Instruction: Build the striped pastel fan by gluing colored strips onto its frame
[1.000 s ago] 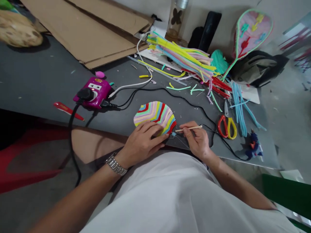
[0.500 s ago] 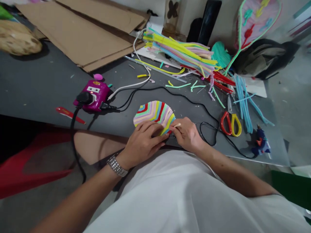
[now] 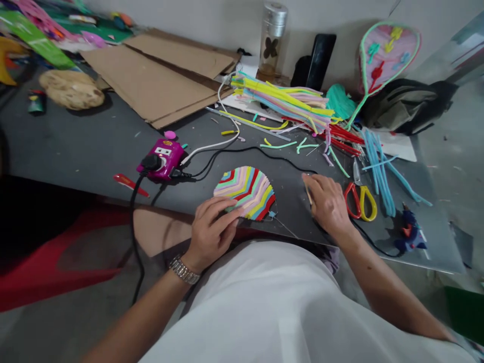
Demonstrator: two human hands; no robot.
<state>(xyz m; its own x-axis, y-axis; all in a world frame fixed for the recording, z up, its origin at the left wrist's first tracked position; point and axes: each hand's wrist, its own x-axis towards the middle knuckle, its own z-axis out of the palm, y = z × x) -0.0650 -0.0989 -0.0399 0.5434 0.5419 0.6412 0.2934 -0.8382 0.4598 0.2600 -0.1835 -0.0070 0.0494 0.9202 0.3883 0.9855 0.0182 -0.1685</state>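
Observation:
A rounded piece made of striped pipe cleaners (image 3: 247,189) in red, yellow, pink, green and blue lies near the table's front edge. My left hand (image 3: 214,224) is closed at its lower left edge, fingertips on top of the stripes. My right hand (image 3: 328,204) is apart from it, to the right, low over the table, with a thin pale stick (image 3: 309,194) pinched in its fingers. A small light-blue bit (image 3: 271,215) with thin wire-like lines sits at the piece's lower right edge.
Scissors (image 3: 361,199) and a glue gun (image 3: 411,229) lie at the right. A black cord crosses the table from the purple power strip (image 3: 164,156). Pipe-cleaner bundles (image 3: 283,98), cardboard (image 3: 159,80) and a bottle (image 3: 273,40) stand behind. A red cutter (image 3: 131,185) lies left.
My right hand has left the striped piece and moved right, still with the stick. My left hand has slid left along the piece. The view has tilted up slightly.

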